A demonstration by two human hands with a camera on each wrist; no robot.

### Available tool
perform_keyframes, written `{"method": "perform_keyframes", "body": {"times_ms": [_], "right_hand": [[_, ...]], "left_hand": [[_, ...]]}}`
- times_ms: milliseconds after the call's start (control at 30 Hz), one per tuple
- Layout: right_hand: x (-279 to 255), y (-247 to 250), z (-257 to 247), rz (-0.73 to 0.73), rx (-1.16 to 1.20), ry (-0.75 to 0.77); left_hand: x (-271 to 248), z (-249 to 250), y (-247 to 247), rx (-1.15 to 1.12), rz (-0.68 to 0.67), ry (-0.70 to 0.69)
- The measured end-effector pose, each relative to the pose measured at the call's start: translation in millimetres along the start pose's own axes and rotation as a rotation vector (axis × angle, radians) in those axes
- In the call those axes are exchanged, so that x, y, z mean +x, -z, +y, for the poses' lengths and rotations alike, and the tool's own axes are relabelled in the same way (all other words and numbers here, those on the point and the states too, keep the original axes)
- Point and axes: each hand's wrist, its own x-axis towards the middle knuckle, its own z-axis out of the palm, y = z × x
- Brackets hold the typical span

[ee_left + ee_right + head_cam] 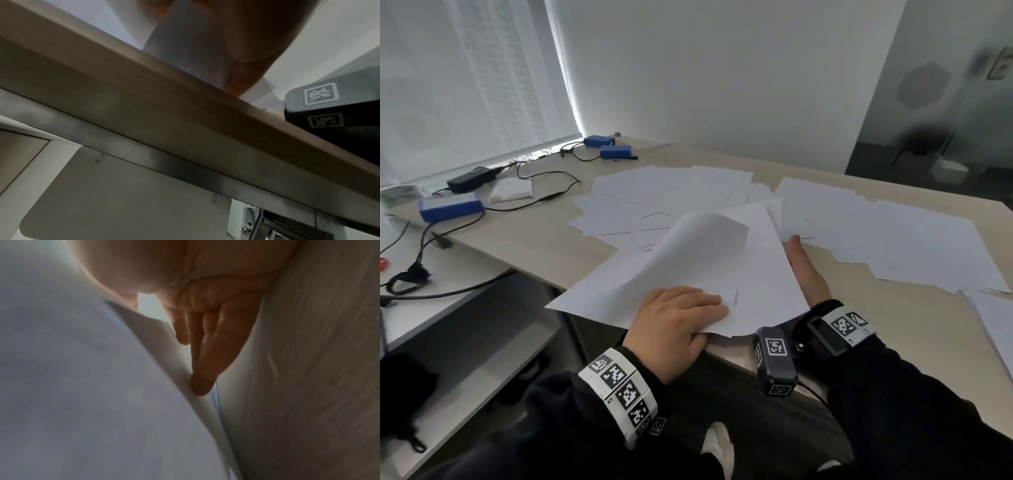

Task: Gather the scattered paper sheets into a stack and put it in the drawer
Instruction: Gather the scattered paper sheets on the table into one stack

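A gathered bundle of white paper sheets [688, 267] lies at the table's near edge, its top sheet curling upward. My left hand [709, 323] pinches the bundle's near corner, fingers on top and thumb underneath; the left wrist view shows paper [185, 56] running through that hand. My right hand [803, 263] stands on its edge on the table, straight fingers [207, 363] pressed against the bundle's right side. Several more loose sheets [671, 195] fan out beyond the bundle, and others [893, 233] spread to the right. No drawer is in view.
The wooden table [551, 240] also carries blue battery packs [450, 207] [616, 151], a black adapter [470, 180] with cables, and a small white pad [512, 190] at the far left. A lower white surface [431, 308] adjoins on the left. More sheets [996, 325] lie at the right edge.
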Motion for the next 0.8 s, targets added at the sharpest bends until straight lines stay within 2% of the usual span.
{"method": "perform_keyframes", "body": {"times_ms": [100,200,333,500,667,800], "right_hand": [[1.4,-3.9,4.5,-0.08,-0.046,0.05],[-2.5,-8.1,5.6,-0.06,-0.199,0.074],[1.8,-7.5,5.5,-0.04,-0.254,0.075],[2.2,-5.0,3.8,-0.044,-0.258,0.096],[-4.4,-3.5,0.8,-0.044,-0.209,0.085],[-5.9,-3.8,1.4,-0.013,-0.15,0.081]], "left_hand": [[-1.6,-2.9,2.0,-0.013,-0.015,-0.011],[-3.8,-3.9,4.1,-0.019,-0.005,-0.024],[-10.0,0.9,6.8,-0.082,0.045,-0.047],[-5.2,2.2,28.7,-0.27,0.266,-0.123],[27.0,4.1,77.2,-0.388,0.543,0.085],[58.9,10.4,108.9,-0.44,0.705,0.129]]}}
